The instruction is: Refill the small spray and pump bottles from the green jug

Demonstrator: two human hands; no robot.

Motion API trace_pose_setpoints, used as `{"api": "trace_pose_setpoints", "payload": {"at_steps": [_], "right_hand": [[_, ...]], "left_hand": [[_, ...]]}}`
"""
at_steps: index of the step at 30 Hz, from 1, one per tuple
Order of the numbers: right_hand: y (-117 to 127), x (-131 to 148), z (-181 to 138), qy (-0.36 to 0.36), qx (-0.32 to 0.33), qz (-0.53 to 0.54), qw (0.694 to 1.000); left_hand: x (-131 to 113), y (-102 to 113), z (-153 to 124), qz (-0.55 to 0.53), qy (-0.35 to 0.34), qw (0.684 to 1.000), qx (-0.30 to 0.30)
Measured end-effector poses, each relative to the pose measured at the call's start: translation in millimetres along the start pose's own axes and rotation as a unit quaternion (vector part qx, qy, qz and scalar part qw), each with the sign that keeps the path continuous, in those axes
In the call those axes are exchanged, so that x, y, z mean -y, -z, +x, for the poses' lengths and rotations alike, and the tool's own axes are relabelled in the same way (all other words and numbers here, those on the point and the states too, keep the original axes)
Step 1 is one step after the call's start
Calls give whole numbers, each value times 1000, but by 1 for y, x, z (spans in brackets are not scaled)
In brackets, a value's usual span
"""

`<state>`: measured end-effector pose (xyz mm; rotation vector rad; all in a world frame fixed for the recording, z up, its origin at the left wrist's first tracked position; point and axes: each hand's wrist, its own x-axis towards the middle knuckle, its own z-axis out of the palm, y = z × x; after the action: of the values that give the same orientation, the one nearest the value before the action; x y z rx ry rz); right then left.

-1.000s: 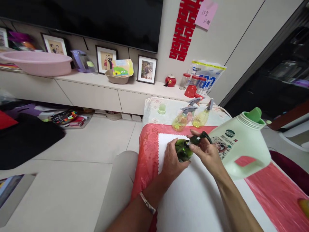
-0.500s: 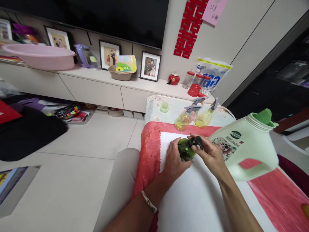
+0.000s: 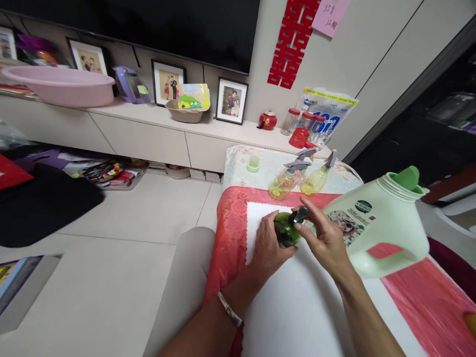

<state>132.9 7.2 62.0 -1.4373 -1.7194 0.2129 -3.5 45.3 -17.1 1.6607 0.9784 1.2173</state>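
Where red cloth (image 3: 231,218) lies near cabinets (image 3: 143,136), the left grip (image 3: 267,247) clasps a bottle (image 3: 284,231), the right (image 3: 329,240) its pump (image 3: 299,215).

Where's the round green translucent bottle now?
The round green translucent bottle is right of centre in the head view, in the left grip, left of the pale green plastic jug.

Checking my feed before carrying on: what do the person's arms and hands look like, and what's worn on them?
The left hand and right hand are ungloved, and both forearms are sleeveless as far as the view shows. A shiny, silver-coloured bracelet circles the left one; none shows on the right.
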Motion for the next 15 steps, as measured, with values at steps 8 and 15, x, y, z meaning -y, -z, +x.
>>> {"api": "trace_pose_setpoints", "payload": {"at_steps": [8, 15], "right_hand": [[0, -2, 4, 5, -7, -1, 1000], [-5, -6, 1, -20, -25, -6, 999]], "left_hand": [[-1, 1, -1, -6, 6, 1000, 3], [0, 0, 0, -8, -7, 1000, 0]]}}
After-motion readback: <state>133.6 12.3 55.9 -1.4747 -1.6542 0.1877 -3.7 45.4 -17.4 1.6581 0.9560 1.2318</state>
